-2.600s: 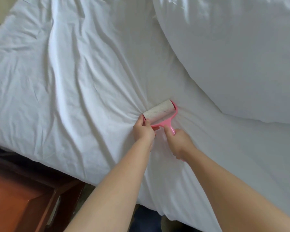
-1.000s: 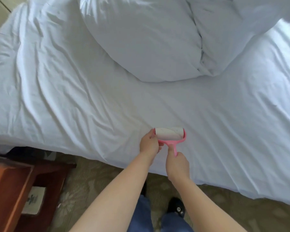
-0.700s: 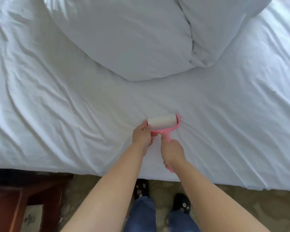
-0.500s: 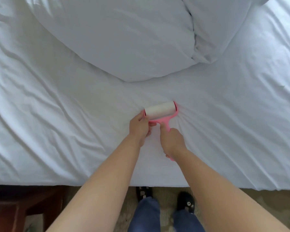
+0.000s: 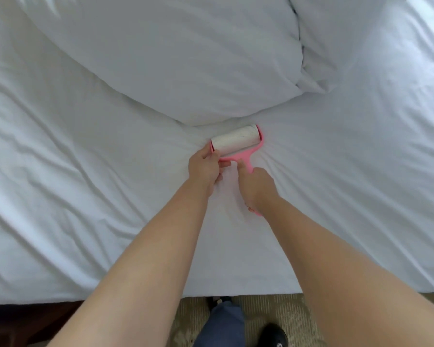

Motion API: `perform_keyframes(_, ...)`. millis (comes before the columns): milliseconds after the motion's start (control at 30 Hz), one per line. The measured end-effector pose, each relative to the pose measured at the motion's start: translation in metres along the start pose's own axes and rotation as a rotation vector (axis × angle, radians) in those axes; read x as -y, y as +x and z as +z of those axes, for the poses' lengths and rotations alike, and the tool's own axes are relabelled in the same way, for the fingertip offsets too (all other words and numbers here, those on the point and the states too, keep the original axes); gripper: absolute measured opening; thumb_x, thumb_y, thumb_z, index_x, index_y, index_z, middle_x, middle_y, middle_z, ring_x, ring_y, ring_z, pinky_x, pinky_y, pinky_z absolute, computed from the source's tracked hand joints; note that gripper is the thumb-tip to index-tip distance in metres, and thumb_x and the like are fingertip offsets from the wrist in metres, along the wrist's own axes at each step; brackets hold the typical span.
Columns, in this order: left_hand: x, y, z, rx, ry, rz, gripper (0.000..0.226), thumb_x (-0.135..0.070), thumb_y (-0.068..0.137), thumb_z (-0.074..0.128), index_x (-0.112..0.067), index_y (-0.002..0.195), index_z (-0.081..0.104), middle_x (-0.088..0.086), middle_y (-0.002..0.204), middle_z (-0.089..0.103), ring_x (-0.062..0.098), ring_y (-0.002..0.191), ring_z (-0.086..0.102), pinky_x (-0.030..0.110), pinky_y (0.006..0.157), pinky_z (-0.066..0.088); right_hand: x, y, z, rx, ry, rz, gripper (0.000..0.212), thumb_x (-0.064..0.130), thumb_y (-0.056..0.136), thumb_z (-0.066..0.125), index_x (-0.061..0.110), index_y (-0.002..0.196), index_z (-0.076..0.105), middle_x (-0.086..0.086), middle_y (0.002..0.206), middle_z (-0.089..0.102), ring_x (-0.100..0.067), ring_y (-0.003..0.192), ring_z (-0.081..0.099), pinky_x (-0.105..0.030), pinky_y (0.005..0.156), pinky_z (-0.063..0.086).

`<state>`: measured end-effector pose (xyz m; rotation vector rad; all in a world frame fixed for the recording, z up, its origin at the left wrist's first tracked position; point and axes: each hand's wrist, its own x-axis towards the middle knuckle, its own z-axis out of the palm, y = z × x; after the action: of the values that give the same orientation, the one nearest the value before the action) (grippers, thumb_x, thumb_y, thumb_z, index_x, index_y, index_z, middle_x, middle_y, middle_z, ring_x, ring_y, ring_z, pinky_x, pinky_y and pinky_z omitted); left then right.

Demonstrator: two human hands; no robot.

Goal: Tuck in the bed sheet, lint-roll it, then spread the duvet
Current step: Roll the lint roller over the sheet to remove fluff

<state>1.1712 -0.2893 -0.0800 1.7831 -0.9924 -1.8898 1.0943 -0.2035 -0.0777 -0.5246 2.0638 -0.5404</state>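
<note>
Nearest to me, below the bed sheet's [image 5: 90, 201] hanging edge, there's patterned carpet [image 5: 281, 319], my blue trouser leg [image 5: 221, 324] and a black shoe [image 5: 273, 335] toe poking out, with a dark wooden piece of furniture [image 5: 23, 321] off to the left of the sheet's near edge. Both my bare forearms reach out over the sheet, away from that edge. My right hand [image 5: 257, 189] is curled tight around the pink handle of the lint roller [image 5: 238, 146], thumb laid along the top of the stem, the handle's butt peeping out under my palm. My left hand [image 5: 204, 169] is just left of it, fingers pinched closed on the left end of the pink frame, right beside the roll. The roller itself lies flat on the sheet, past my knuckles, its white sticky roll tilted a touch, right end further from me. The sheet puckers into fine creases fanning out around the roller, and longer wrinkles run across it to the left. Beyond the roller, nearly touching the far side of the roll, the white duvet [image 5: 173, 58] sits heaped on the sheet, its rounded edge bulging towards me and a deep fold showing at its upper right. Right of the heap the sheet lies bare and brighter
</note>
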Motion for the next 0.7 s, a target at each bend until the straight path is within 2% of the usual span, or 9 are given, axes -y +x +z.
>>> perform_keyframes(67, 0.001, -0.006, -0.001, -0.002, -0.005, -0.02, 0.037, -0.009, 0.101, 0.044, -0.02, 0.135, 0.052, 0.014, 0.079, 0.066, 0.002, 0.033, 0.049, 0.023, 0.049, 0.033, -0.002, -0.004, -0.003, 0.016, 0.021, -0.006, 0.057, 0.06, 0.096, 0.026, 0.009, 0.09, 0.051, -0.007, 0.081, 0.055, -0.025, 0.069, 0.055, -0.031, 0.06, 0.045)
perform_keyframes(133, 0.005, -0.018, 0.0, -0.008, -0.013, -0.028, 0.037, -0.008, 0.1, 0.044, -0.019, 0.134, 0.053, 0.014, 0.079, 0.066, 0.002, 0.033, 0.05, 0.023, 0.05, 0.033, -0.01, -0.012, -0.005, 0.022, 0.015, -0.007, 0.058, 0.061, 0.095, 0.025, 0.009, 0.093, 0.052, -0.006, 0.079, 0.053, -0.024, 0.066, 0.053, -0.029, 0.055, 0.042)
perform_keyframes(200, 0.016, -0.036, 0.001, -0.012, -0.028, -0.025, 0.035, -0.005, 0.1, 0.042, -0.019, 0.13, 0.054, 0.017, 0.086, 0.066, 0.001, 0.035, 0.052, 0.023, 0.05, 0.032, -0.024, -0.025, -0.005, 0.027, -0.021, -0.019, 0.06, 0.061, 0.095, 0.024, 0.008, 0.094, 0.052, -0.005, 0.077, 0.053, -0.025, 0.065, 0.053, -0.028, 0.054, 0.04)
perform_keyframes(300, 0.041, -0.068, 0.003, -0.014, -0.051, -0.032, 0.033, -0.005, 0.1, 0.041, -0.025, 0.122, 0.056, 0.015, 0.086, 0.066, 0.0, 0.037, 0.054, 0.023, 0.051, 0.032, -0.052, -0.049, -0.008, 0.033, -0.056, -0.038, 0.059, 0.06, 0.096, 0.022, 0.01, 0.081, 0.05, -0.006, 0.073, 0.054, -0.024, 0.062, 0.054, -0.028, 0.054, 0.04)
perform_keyframes(400, 0.069, -0.096, 0.004, -0.028, -0.049, -0.052, 0.033, -0.007, 0.1, 0.041, -0.026, 0.123, 0.057, 0.015, 0.088, 0.066, 0.0, 0.04, 0.056, 0.024, 0.051, 0.032, -0.081, -0.077, -0.01, 0.055, -0.066, -0.034, 0.057, 0.061, 0.096, 0.02, 0.015, 0.074, 0.046, -0.004, 0.071, 0.052, -0.02, 0.059, 0.051, -0.027, 0.05, 0.036)
perform_keyframes(500, 0.091, -0.125, 0.007, -0.047, -0.047, -0.068, 0.031, -0.008, 0.1, 0.042, -0.031, 0.117, 0.055, 0.015, 0.089, 0.066, 0.001, 0.039, 0.054, 0.024, 0.049, 0.032, -0.107, -0.104, -0.012, 0.08, -0.021, -0.008, 0.056, 0.06, 0.096, 0.021, 0.016, 0.072, 0.045, -0.002, 0.069, 0.049, -0.019, 0.06, 0.047, -0.028, 0.058, 0.038)
perform_keyframes(600, 0.105, -0.149, 0.01, -0.065, -0.035, -0.082, 0.029, -0.01, 0.101, 0.04, -0.027, 0.114, 0.06, 0.015, 0.091, 0.069, 0.002, 0.042, 0.056, 0.022, 0.048, 0.034, -0.123, -0.128, -0.017, 0.097, 0.006, 0.002, 0.053, 0.057, 0.097, 0.022, 0.016, 0.07, 0.043, -0.001, 0.067, 0.045, -0.017, 0.057, 0.042, -0.027, 0.054, 0.034)
perform_keyframes(700, 0.109, -0.169, 0.011, -0.071, -0.024, -0.077, 0.028, -0.01, 0.1, 0.039, -0.025, 0.11, 0.062, 0.014, 0.085, 0.07, 0.006, 0.045, 0.054, 0.023, 0.049, 0.035, -0.13, -0.146, -0.027, 0.063, -0.033, -0.031, 0.053, 0.054, 0.098, 0.022, 0.014, 0.074, 0.048, -0.003, 0.072, 0.051, -0.016, 0.06, 0.047, -0.028, 0.051, 0.033)
